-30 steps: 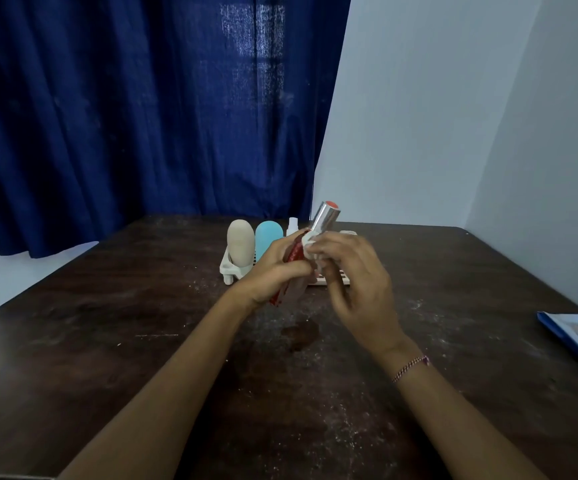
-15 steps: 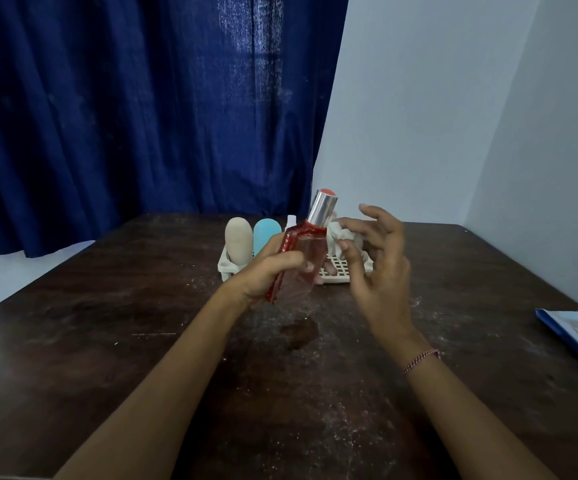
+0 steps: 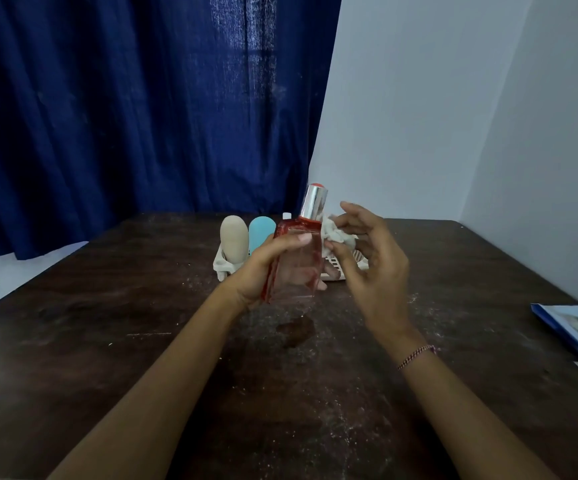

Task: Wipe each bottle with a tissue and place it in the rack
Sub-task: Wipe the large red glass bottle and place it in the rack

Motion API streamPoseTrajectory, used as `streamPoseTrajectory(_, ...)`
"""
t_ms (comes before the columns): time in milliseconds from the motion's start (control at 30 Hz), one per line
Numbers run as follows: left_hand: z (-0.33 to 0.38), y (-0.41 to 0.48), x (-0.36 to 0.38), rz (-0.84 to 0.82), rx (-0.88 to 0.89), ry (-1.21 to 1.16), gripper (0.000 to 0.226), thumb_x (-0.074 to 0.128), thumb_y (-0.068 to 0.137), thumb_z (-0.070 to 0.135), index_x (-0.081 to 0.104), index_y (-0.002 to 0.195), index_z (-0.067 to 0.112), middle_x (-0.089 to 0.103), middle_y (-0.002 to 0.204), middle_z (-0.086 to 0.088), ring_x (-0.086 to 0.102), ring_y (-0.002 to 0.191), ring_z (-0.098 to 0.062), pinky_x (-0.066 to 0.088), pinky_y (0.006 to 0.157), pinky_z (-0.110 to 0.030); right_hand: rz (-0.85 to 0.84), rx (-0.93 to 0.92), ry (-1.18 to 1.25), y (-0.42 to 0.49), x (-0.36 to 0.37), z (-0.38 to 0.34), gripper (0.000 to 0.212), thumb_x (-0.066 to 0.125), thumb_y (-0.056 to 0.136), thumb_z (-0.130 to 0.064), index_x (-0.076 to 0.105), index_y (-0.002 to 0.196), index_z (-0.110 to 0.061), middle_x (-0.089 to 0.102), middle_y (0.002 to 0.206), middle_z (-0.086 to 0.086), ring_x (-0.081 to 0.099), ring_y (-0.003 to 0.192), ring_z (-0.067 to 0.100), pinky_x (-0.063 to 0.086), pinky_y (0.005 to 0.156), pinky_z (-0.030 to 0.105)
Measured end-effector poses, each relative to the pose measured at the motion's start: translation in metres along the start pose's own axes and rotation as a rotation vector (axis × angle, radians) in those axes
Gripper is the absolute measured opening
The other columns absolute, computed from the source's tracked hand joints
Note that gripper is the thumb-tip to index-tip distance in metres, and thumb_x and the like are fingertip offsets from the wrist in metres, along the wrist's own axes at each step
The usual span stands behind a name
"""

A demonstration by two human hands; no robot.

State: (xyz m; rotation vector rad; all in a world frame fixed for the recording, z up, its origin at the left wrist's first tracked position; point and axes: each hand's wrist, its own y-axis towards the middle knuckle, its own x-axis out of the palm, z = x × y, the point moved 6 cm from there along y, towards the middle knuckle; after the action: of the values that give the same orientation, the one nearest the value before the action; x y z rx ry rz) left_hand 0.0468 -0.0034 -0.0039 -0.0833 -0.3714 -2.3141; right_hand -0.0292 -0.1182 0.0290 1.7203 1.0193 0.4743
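Left hand (image 3: 263,268): my fingers and thumb curl round the body of the red glass bottle (image 3: 296,268).
Red glass bottle: silver cap up, slightly tilted, held in the air in front of the rack (image 3: 221,265), not in it.
Right hand (image 3: 374,268): my thumb and forefinger pinch a crumpled white tissue (image 3: 337,233) at the bottle's shoulder; my other fingers are spread loose.
Rack: white, on the dark wooden table (image 3: 107,306).
Rack's left end: 2 bottles stand side by side, the beige bottle (image 3: 233,239) and the light blue bottle (image 3: 261,232).
Blue packet (image 3: 571,323): well to the right of the rack.
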Motion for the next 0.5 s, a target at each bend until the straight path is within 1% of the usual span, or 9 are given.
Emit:
streamPoseTrajectory(33, 0.002, 0.001, 0.0, -0.004, 0.022, -0.034, 0.078, 0.081, 0.056, 0.046, 0.057, 0.122, 0.011, 0.066, 0.11, -0.012, 0.063, 0.099, -0.027, 0.052, 0.086, -0.047, -0.031, -0.044, -0.02, -0.001, 0.002, -0.001, 0.033, 0.064, 0.085, -0.005, 0.058, 0.115, -0.015, 0.059, 0.108, -0.003, 0.057, 0.102, 0.007, 0.052, 0.086, 0.026)
streamPoseTrajectory(100, 0.01, 0.003, -0.003, 0.014, 0.087, -0.115, 0.086, 0.077, 0.061, 0.05, 0.05, 0.132, 0.01, 0.062, 0.117, -0.015, 0.061, 0.1, -0.026, 0.053, 0.084, -0.043, -0.16, -0.156, -0.094, -0.007, 0.015, -0.007, 0.024, 0.066, 0.083, -0.006, 0.064, 0.107, -0.008, 0.061, 0.106, 0.004, 0.055, 0.103, 0.012, 0.05, 0.087, 0.029)
streamPoseTrajectory(167, 0.016, 0.004, -0.013, 0.071, 0.133, -0.188, 0.091, 0.077, 0.062, 0.05, 0.045, 0.135, 0.006, 0.061, 0.12, -0.022, 0.062, 0.103, -0.033, 0.053, 0.086, -0.043, -0.317, -0.251, -0.125, -0.016, 0.034, -0.011, 0.023, 0.066, 0.081, -0.009, 0.066, 0.104, -0.007, 0.061, 0.105, 0.006, 0.054, 0.103, 0.013, 0.048, 0.089, 0.028)
streamPoseTrajectory(233, 0.02, 0.003, -0.022, 0.095, 0.152, -0.243, 0.095, 0.077, 0.062, 0.049, 0.042, 0.137, 0.003, 0.055, 0.128, -0.028, 0.056, 0.115, -0.042, 0.052, 0.092, -0.046, -0.406, -0.298, -0.119, -0.024, 0.049, -0.014, 0.022, 0.066, 0.082, -0.007, 0.067, 0.104, -0.007, 0.061, 0.103, 0.007, 0.055, 0.1, 0.016, 0.048, 0.087, 0.029)
streamPoseTrajectory(300, 0.02, 0.002, -0.023, 0.09, 0.135, -0.265, 0.095, 0.075, 0.064, 0.048, 0.04, 0.138, 0.001, 0.051, 0.131, -0.03, 0.052, 0.119, -0.045, 0.05, 0.094, -0.046, -0.396, -0.309, -0.127, -0.027, 0.052, -0.017, 0.02, 0.066, 0.083, -0.006, 0.068, 0.103, -0.006, 0.061, 0.101, 0.007, 0.055, 0.098, 0.016, 0.048, 0.087, 0.028)
streamPoseTrajectory(367, 0.019, 0.001, -0.02, 0.059, 0.096, -0.234, 0.093, 0.074, 0.066, 0.047, 0.04, 0.138, -0.002, 0.054, 0.129, -0.028, 0.056, 0.115, -0.041, 0.051, 0.093, -0.044, -0.34, -0.298, -0.154, -0.025, 0.046, -0.017, 0.019, 0.063, 0.084, -0.01, 0.068, 0.102, -0.006, 0.063, 0.101, 0.007, 0.054, 0.099, 0.014, 0.046, 0.089, 0.023)
streamPoseTrajectory(433, 0.014, 0.0, -0.013, 0.048, 0.025, -0.162, 0.089, 0.074, 0.066, 0.046, 0.044, 0.135, -0.001, 0.061, 0.12, -0.022, 0.062, 0.104, -0.032, 0.054, 0.086, -0.04, -0.233, -0.233, -0.187, -0.018, 0.034, -0.013, 0.02, 0.061, 0.084, -0.013, 0.068, 0.101, -0.006, 0.064, 0.102, 0.007, 0.053, 0.1, 0.012, 0.044, 0.09, 0.02)
streamPoseTrajectory(467, 0.01, 0.0, -0.011, 0.073, -0.021, -0.148, 0.084, 0.075, 0.066, 0.046, 0.049, 0.131, 0.0, 0.063, 0.115, -0.018, 0.063, 0.1, -0.028, 0.054, 0.085, -0.041, -0.162, -0.185, -0.208, -0.014, 0.027, -0.009, 0.02, 0.06, 0.084, -0.013, 0.068, 0.101, -0.007, 0.064, 0.103, 0.006, 0.052, 0.101, 0.01, 0.044, 0.091, 0.02)
streamPoseTrajectory(500, 0.006, 0.0, -0.011, 0.109, -0.06, -0.151, 0.073, 0.074, 0.068, 0.044, 0.054, 0.125, 0.003, 0.066, 0.109, -0.014, 0.062, 0.098, -0.027, 0.053, 0.087, -0.042, -0.096, -0.14, -0.228, -0.01, 0.019, -0.004, 0.021, 0.06, 0.084, -0.013, 0.068, 0.103, -0.008, 0.064, 0.104, 0.005, 0.05, 0.102, 0.007, 0.044, 0.092, 0.019)
